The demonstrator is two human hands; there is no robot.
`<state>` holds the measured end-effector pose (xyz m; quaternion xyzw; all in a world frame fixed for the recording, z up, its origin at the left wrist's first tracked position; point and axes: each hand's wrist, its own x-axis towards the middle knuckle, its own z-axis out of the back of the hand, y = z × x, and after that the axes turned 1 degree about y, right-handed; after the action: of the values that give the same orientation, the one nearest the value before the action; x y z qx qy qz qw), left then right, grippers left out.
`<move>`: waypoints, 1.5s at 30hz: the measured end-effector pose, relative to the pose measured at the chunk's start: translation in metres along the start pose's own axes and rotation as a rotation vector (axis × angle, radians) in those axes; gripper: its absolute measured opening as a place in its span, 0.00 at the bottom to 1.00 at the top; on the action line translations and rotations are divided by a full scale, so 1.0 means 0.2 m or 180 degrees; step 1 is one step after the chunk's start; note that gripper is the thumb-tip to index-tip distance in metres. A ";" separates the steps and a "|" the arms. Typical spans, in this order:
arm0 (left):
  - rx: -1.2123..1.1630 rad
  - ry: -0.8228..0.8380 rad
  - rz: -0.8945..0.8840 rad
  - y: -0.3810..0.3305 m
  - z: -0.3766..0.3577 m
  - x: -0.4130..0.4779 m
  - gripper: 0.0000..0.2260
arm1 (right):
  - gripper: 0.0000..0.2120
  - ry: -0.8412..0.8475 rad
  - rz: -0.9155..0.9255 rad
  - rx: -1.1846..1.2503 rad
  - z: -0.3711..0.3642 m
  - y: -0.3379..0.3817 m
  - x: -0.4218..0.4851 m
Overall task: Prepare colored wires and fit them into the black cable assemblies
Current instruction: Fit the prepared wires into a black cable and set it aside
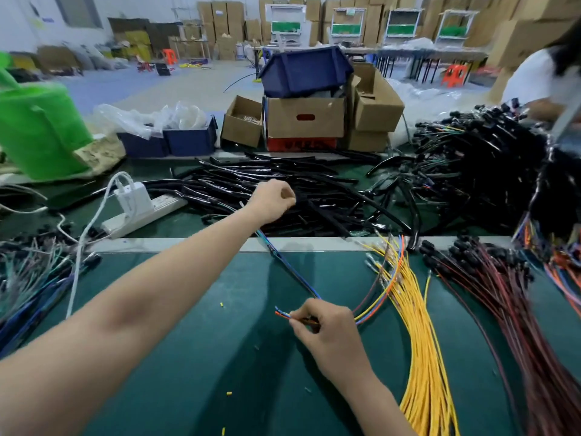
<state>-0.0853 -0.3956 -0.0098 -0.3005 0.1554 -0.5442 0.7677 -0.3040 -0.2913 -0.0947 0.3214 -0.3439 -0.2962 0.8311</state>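
Far across the table (188, 325) the curled left hand (272, 199), grip unclear, is at the black cable assemblies (314, 180), well beyond the right hand (327, 328) pinching colored wires (283, 314).

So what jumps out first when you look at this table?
The bright yellow wires fanned out at the right, near the front. Beside them the right hand pinches a few coloured wires, while the left hand reaches to the black cables heaped across the middle. A big green bag sits far left.

Left grip (272, 199) outstretched, right grip (327, 328) curled
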 end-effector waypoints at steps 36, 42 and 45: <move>-0.0003 -0.1032 -0.0935 0.25 -0.25 -1.08 0.07 | 0.17 0.0320 -0.0791 0.1745 0.06 0.08 0.01; -0.0073 -0.1131 -0.1236 0.26 -0.26 -1.08 0.13 | 0.17 0.0395 -0.0686 0.1763 0.06 0.08 0.00; -0.0052 -0.1159 -0.1307 0.28 -0.27 -1.08 0.13 | 0.16 0.0414 -0.0683 0.1774 0.05 0.07 0.00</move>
<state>-0.1520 -0.1984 -0.1051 -0.4248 -0.0449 -0.6242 0.6541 -0.3082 -0.2856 -0.0779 0.5897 -0.3220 -0.2553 0.6952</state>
